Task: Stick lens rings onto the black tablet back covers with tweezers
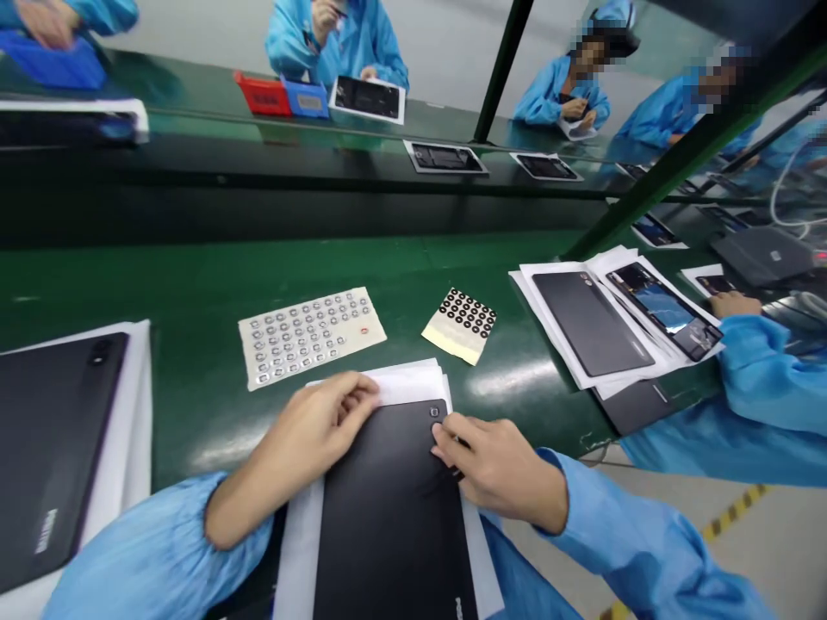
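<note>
A dark grey tablet back cover (394,517) lies on white paper sheets (413,383) in front of me, its camera cutout at the top right. My left hand (316,426) rests at the cover's top left corner, fingers curled and thumb against the forefinger; whatever is between them is hidden. Beside the cutout, the fingers of my right hand (494,461) are pinched together on the cover's right edge, with a small dark thing partly showing under them. Beyond the cover lie a sheet of clear ring-shaped stickers (310,336) and a smaller sheet of black round stickers (462,323).
Another tablet (52,448) lies on paper at the left. To the right are a grey cover (591,319) and an opened tablet (665,306), near a co-worker's sleeve (775,370). Across a raised ledge, co-workers sit by a red bin (262,93) and blue bins. A green post (698,146) slants at right.
</note>
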A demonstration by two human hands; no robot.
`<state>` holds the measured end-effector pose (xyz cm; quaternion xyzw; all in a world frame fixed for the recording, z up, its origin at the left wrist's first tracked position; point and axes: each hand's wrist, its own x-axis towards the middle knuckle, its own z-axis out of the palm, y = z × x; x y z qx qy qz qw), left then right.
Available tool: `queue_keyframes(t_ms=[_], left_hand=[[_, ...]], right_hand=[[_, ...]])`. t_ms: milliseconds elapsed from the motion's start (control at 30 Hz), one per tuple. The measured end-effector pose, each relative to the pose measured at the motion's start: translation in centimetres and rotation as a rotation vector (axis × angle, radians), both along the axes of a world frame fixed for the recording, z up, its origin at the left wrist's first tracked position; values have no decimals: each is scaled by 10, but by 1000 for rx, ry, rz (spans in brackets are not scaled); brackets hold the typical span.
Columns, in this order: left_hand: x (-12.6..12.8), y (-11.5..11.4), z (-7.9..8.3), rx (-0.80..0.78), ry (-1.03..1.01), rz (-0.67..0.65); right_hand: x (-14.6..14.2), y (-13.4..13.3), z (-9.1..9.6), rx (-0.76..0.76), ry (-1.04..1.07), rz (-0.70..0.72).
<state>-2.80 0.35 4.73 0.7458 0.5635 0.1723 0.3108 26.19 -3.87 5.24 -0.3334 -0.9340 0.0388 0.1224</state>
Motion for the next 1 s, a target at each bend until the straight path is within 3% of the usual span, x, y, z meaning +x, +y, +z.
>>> queue_keyframes(t_ms=[100, 167, 233, 367, 533, 667, 767, 900, 1000], left_hand=[[-28, 27, -11, 362, 260, 162], [-44, 41, -24, 457, 382, 223], [-51, 49, -37, 437, 430, 235], [-49, 48, -48, 390, 468, 266], [-47, 44, -46, 404, 502, 247], [-48, 46, -50, 431, 539, 243], [-48, 46, -53, 437, 533, 264], [-46, 36, -42, 505, 414, 269], [-39, 23, -26, 558, 265, 280]], right_hand=[[-2, 32, 11, -242, 206, 5], [-19, 63, 16, -318, 360, -44], [-50, 95, 16, -364, 384, -86], [-124, 148, 6, -440, 124, -171], [-168, 177, -4, -448, 19, -190], [-174, 181, -1, -458, -13, -165], [-161, 170, 8, -434, 14, -145], [-104, 128, 16, -316, 284, -84], [-49, 82, 9, -290, 487, -70]])
